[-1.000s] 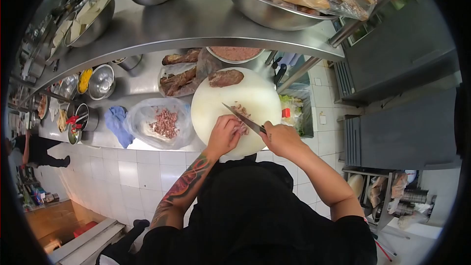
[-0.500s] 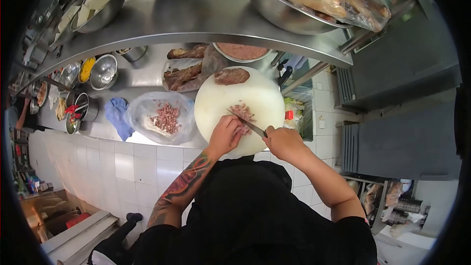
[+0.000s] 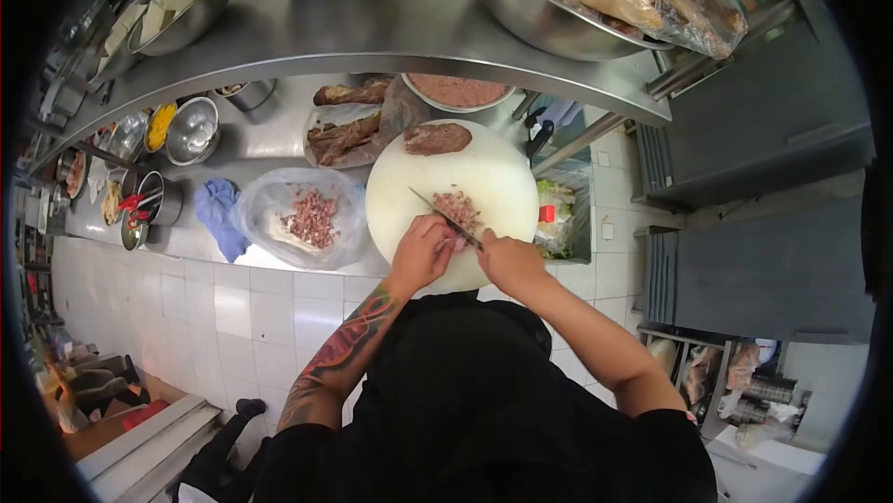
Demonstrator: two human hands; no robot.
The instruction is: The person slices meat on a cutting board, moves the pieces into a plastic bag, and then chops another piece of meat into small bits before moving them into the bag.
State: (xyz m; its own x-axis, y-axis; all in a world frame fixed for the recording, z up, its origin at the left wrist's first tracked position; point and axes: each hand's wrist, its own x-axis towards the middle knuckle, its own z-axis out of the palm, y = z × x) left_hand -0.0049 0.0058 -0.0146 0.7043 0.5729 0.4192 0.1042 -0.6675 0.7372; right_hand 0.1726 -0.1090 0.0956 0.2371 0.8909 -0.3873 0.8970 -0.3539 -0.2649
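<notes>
On the round white cutting board [image 3: 391, 188], my right hand [image 3: 512, 264] is wrapped round the handle of a knife [image 3: 445, 214], whose blade points up and left. My left hand [image 3: 423, 252] has its fingers curled on a small piece of meat [image 3: 458, 241] right beside the blade. Diced meat [image 3: 458, 209] lies just beyond the knife. A larger brown piece of meat [image 3: 437, 138] rests at the board's far edge. Left of the board, a clear plastic bag [image 3: 254, 214] holds more diced meat [image 3: 313, 221].
A blue cloth [image 3: 219, 214] lies left of the bag. Behind are bagged dark meat [image 3: 349, 135] and a bowl of minced meat [image 3: 458, 91]. A steel shelf [image 3: 391, 33] with bowls crosses above. Another person's leg [image 3: 228, 438] shows at lower left.
My right hand and the knife have moved left, and more of the blade reaches past my left fingers. The whole view has shifted slightly.
</notes>
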